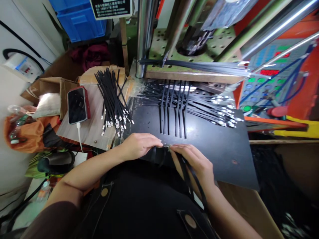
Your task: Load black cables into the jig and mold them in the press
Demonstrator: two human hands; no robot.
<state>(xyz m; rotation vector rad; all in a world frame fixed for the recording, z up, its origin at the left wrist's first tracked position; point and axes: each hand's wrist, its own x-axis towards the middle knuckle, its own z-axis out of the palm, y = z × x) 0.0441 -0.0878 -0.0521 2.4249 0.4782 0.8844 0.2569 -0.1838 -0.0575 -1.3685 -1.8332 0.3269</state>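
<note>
My left hand (138, 146) is closed in a pinch at the front edge of the dark table plate. Its fingertips meet a small metal end (165, 145), with dark strip hanging below. Opposite it, my right hand (195, 162) pinches the other side of this metal piece. Long black flat strips (185, 171) run from the right fingers back along the wrist. Just ahead of both hands, several black strips (176, 113) lie side by side across a heap of metal-tipped black strips (211, 108). Exactly how the pinched ends meet is too small to tell.
Behind the plate (216, 146) stands a press with steel columns (144, 36) and a button panel (271, 73). On the left are a bundle of black strips (112, 99), a charging phone (78, 105) and a cardboard box (53, 94). More strips (211, 66) lie along the press ledge.
</note>
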